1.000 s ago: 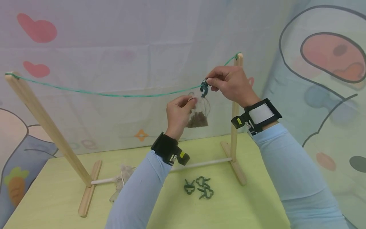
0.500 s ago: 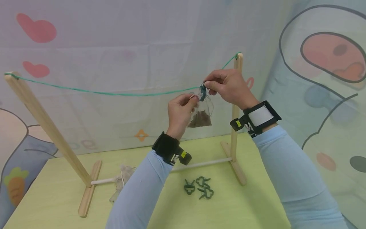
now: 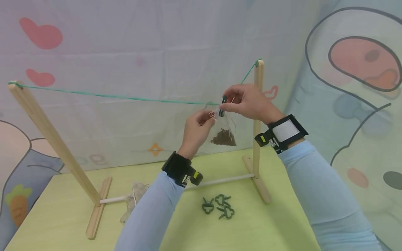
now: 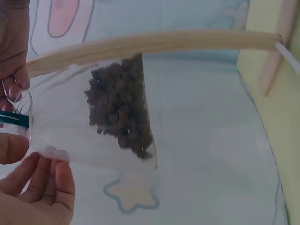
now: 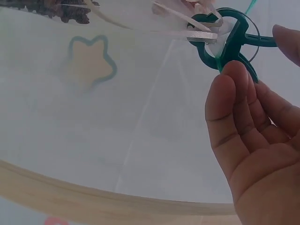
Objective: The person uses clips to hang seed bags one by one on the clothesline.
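In the head view my right hand [image 3: 249, 103] pinches a dark green plant clip [image 3: 222, 106] by its handles, thumb opposite fingers. The clip sits around the cord [image 3: 150, 100] and the gathered top of a sheer drawstring bag [image 3: 223, 137]. Dark brown bits [image 4: 121, 105] fill the bag's bottom, seen in the left wrist view. My left hand [image 3: 196, 130] holds the bag's upper edge, beside the clip. Pale drawstrings [image 5: 185, 18] cross the clip [image 5: 234, 40] in the right wrist view. Whether the clip's jaws are fully closed is hard to tell.
The cord runs between a left wooden post [image 3: 53, 139] and a right one [image 3: 257, 139], joined by a white rod [image 3: 226, 180]. Several green clips [image 3: 222, 200] lie on the yellow table [image 3: 188, 230]. Light-coloured bags [image 3: 138, 193] lie partly behind the left sleeve.
My right hand has come down, bringing the clip onto the bag's top. The cord is pulled lower and tauter at the right. The bag has shifted slightly right and down.
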`<action>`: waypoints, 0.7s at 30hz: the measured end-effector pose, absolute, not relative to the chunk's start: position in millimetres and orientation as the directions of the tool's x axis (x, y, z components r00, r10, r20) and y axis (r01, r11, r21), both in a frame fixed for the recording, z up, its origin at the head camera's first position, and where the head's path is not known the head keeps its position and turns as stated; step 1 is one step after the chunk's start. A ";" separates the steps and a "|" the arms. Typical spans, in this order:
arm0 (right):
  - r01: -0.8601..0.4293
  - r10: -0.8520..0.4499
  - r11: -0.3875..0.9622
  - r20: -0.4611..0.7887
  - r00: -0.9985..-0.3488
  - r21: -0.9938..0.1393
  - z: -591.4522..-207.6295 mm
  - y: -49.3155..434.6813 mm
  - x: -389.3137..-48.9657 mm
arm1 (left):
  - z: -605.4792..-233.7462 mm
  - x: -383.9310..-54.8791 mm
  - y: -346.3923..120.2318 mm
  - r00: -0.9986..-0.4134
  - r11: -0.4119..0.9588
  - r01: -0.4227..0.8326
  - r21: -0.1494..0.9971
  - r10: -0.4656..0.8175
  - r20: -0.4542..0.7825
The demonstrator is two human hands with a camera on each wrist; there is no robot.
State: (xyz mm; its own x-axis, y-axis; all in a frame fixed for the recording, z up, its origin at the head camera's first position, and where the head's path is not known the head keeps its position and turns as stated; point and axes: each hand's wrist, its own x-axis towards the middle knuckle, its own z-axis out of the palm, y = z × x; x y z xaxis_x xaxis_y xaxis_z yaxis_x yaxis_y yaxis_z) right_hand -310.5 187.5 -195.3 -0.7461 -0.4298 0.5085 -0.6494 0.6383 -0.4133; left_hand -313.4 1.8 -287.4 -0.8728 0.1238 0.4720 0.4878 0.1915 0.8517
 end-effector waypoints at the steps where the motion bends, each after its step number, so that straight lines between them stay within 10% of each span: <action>1: -0.650 -0.433 0.645 0.508 -0.745 -0.402 -196.0 187.1 -310.5 | -289.8 -312.2 -1.7 -0.869 0.219 0.494 0.841 0.135 0.476; 21: -0.706 -0.446 0.642 0.602 -0.662 -0.300 -214.3 195.8 -293.4 | -322.4 -270.9 -96.0 -0.806 0.548 0.575 0.607 0.257 0.533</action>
State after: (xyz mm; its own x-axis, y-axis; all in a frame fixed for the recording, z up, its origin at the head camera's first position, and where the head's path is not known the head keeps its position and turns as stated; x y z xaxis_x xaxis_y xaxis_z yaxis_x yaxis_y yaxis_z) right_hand -293.4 195.8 -214.3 -0.6619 -0.4464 0.6022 -0.7058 0.6417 -0.3000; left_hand -270.9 -96.0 -322.4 -0.8065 0.2568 0.5326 0.5754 0.5483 0.6068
